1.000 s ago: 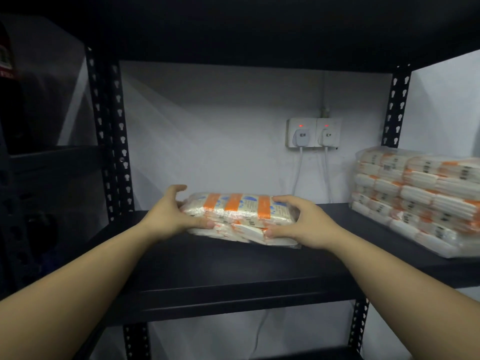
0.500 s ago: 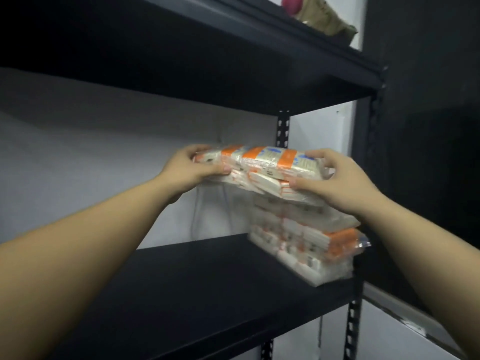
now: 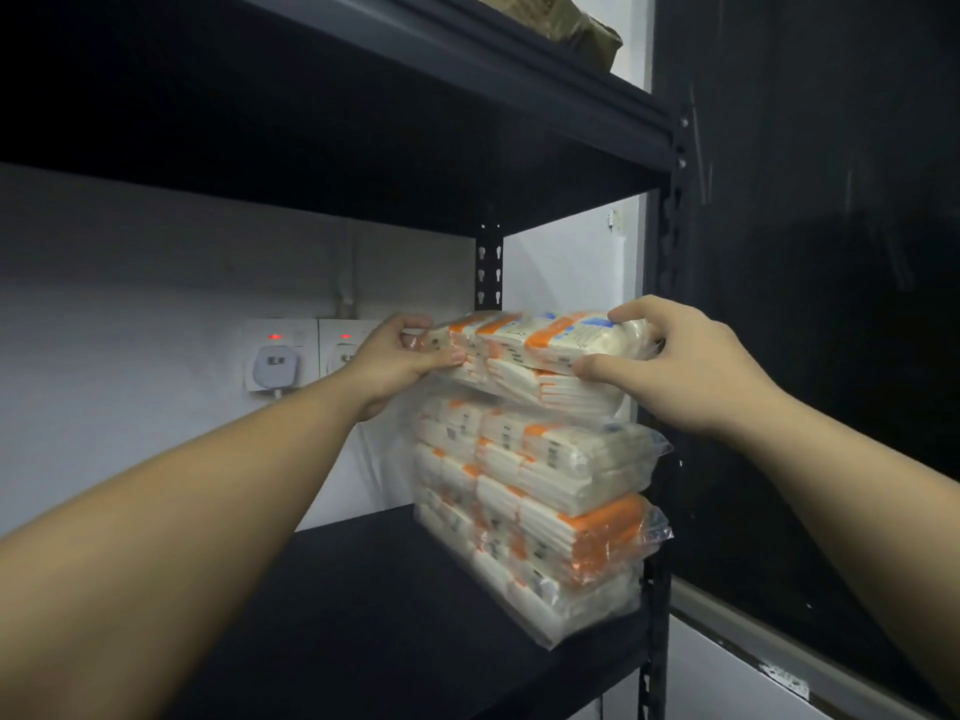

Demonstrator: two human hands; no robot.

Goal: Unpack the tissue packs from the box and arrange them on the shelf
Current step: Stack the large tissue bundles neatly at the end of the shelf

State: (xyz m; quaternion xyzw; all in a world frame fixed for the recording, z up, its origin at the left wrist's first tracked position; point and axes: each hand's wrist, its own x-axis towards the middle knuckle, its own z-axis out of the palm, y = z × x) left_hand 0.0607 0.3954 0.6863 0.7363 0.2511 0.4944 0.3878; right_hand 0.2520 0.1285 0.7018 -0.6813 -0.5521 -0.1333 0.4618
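A clear-wrapped tissue pack point(image 3: 535, 350) with orange and blue print is held at the top of a stack of tissue packs point(image 3: 540, 506) on the right end of the black shelf point(image 3: 363, 615). My left hand point(image 3: 395, 363) grips its left end. My right hand point(image 3: 680, 371) grips its right end, fingers over the top and thumb underneath. The pack rests on or just above the stack; I cannot tell which. No box is in view.
An upper shelf board point(image 3: 467, 96) runs close above the stack, with a brown bag point(image 3: 566, 28) on it. Black uprights point(image 3: 667, 283) frame the right side. Two wall sockets with plugs point(image 3: 275, 361) sit on the white back wall. A dark wall lies right.
The pack went from the middle of the shelf board up and to the right onto the stack. Both hands stayed on it. The view swung to the right.
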